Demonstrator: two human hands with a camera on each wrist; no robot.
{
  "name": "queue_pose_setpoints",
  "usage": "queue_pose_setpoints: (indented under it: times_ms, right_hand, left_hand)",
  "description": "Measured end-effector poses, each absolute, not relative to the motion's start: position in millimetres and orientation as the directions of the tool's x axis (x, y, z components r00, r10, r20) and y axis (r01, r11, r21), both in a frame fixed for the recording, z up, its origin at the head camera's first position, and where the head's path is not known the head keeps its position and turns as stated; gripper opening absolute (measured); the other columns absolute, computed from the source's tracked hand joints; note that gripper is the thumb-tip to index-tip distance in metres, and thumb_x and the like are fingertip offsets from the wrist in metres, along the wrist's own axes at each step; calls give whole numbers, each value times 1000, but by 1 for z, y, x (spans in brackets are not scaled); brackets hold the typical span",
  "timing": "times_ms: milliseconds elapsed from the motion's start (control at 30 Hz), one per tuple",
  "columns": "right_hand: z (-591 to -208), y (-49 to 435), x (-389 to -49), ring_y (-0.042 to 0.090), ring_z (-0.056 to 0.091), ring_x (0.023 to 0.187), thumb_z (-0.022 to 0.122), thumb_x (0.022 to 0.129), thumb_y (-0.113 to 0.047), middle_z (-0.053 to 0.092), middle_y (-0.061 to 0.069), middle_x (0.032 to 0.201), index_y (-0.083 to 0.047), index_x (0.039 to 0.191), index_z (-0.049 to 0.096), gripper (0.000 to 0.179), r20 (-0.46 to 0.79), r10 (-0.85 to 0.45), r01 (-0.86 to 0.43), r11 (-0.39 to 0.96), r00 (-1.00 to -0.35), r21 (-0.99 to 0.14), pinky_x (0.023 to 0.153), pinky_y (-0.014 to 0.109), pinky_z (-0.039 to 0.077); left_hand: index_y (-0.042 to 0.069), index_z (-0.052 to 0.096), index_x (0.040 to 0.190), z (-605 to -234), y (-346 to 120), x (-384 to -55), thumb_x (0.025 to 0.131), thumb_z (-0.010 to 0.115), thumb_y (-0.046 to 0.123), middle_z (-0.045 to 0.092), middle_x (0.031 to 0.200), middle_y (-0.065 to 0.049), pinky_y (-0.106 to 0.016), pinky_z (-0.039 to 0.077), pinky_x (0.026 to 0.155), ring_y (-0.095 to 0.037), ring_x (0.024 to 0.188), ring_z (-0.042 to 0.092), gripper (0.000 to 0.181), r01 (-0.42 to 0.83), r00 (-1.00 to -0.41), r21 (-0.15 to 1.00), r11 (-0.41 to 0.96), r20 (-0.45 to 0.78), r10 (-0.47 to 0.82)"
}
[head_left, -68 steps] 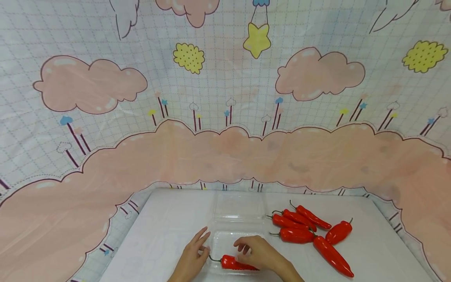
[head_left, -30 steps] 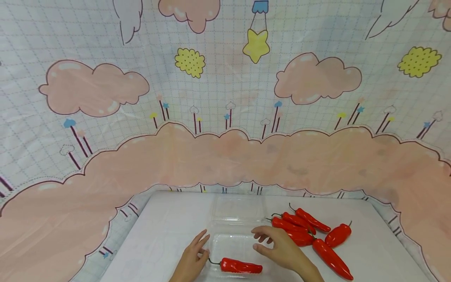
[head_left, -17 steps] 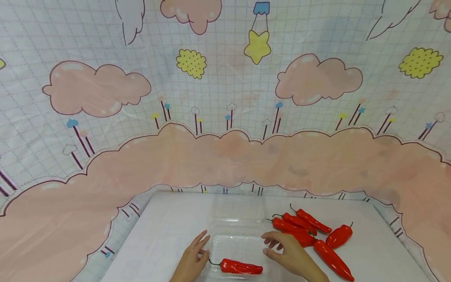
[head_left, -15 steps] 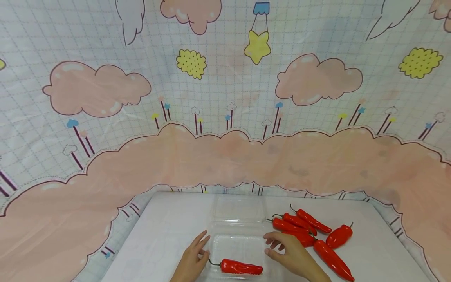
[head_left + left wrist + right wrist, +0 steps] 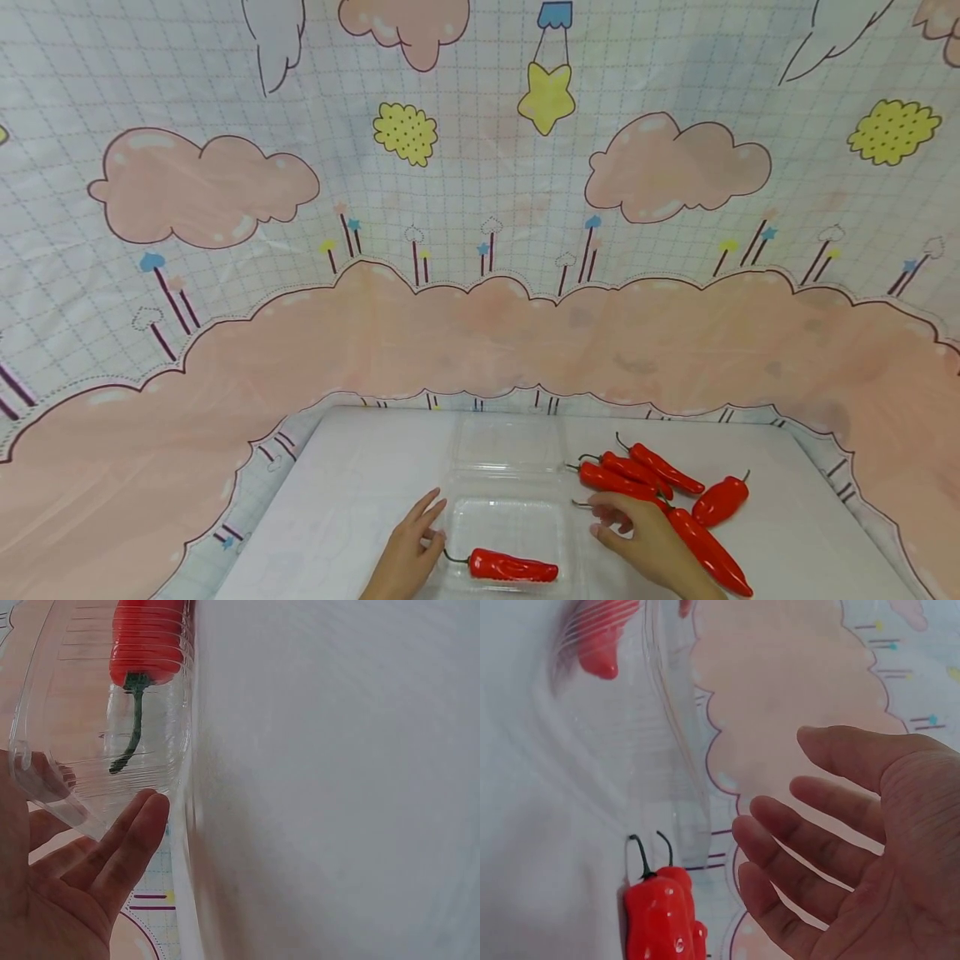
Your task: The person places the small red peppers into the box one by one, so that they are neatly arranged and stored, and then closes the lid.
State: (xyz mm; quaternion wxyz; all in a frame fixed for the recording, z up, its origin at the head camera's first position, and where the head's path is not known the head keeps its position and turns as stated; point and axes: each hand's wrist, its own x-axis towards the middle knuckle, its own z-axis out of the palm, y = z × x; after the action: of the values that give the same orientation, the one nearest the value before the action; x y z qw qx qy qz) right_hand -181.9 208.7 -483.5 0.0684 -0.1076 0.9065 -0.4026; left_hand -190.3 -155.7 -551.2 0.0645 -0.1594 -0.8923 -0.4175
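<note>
A clear plastic clamshell container [image 5: 495, 517] lies opened on the white table, with one red chili pepper [image 5: 513, 567] along its near side. My left hand [image 5: 408, 546] touches the container's left wall. In the left wrist view its straight fingers [image 5: 139, 836] rest against the outside, close to the pepper's green stem [image 5: 136, 727]. My right hand [image 5: 637, 529] hovers right of the container, fingers loosely bent and nothing in them. It covers most of another red chili pepper [image 5: 660, 915], whose stem shows by the fingertips in the head view.
Several more red chili peppers [image 5: 708, 554] are heaped on the right side of the table. The container's flat lid [image 5: 510, 442] extends toward the back. A patterned cloth [image 5: 480, 333] with clouds hangs behind the table [image 5: 330, 492].
My right hand has let go of the pepper in the container and moved right to the heap. The left hand has stayed at the container's side.
</note>
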Motion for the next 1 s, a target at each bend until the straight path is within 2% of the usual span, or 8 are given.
queue_pose_setpoints:
  times_ms: [133,467,700,1000]
  right_hand:
    - [-486,215,-181,15,62,93,77,82,-35,71,4,110,-10,125,64,52,-44,-225,-116,650,-973,-752,71,16,49]
    - [-488,231,-179,13,60,94,78,82,-26,71,0,109,-14,122,66,43,-66,-98,-18,677,-993,-736,74,24,53]
    - [-490,242,-179,12,61,94,77,82,-23,70,0,109,-14,122,66,42,-65,-44,18,676,-997,-736,74,22,53]
    - [-491,253,-176,13,61,93,77,83,-23,71,0,108,-12,122,66,42,-76,31,76,702,-997,-708,76,32,57]
  left_hand:
    - [-6,55,134,-551,-155,-191,92,58,5,45,149,-21,-17,52,64,1,82,63,44,329,-944,726,604,240,226]
    - [-5,55,134,-553,-155,-192,92,59,6,45,150,-20,-17,52,64,0,82,64,44,319,-947,728,607,231,221]
    - [-5,55,135,-552,-156,-192,92,59,7,45,150,-20,-17,52,65,0,83,64,44,321,-947,724,610,231,223]
    - [-5,55,134,-552,-155,-192,92,59,6,45,149,-20,-17,52,65,0,82,64,44,321,-947,720,615,231,224]
